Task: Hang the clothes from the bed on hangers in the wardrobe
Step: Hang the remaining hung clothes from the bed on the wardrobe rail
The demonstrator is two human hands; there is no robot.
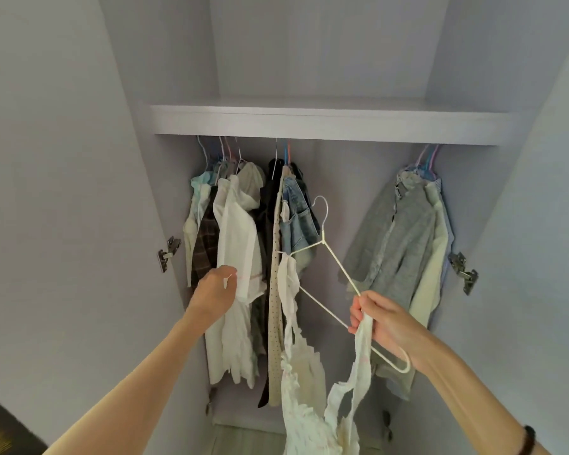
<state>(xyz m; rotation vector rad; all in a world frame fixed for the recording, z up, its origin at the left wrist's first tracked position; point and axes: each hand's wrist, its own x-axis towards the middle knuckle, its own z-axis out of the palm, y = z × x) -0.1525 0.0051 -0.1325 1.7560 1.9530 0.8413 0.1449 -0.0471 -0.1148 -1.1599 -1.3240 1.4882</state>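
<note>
My right hand point(380, 318) grips a white wire hanger point(334, 257) by its lower bar together with one strap of a pale frilly top point(304, 385). The top's other strap is looped over the hanger's left arm, and the garment hangs down below. The hanger is tilted, hook upward, in front of the open wardrobe. My left hand point(216, 292) holds the edge of a white garment point(239, 244) hanging on the left of the rail. Between the two hanging groups there is a gap in the rail area.
Several clothes hang at the left and middle, among them denim shorts point(298, 218) and a dotted beige piece point(275, 323). Grey and cream garments point(404, 244) hang at the right. A white shelf point(329, 121) runs above. Door hinges point(169, 254) stick out on both sides.
</note>
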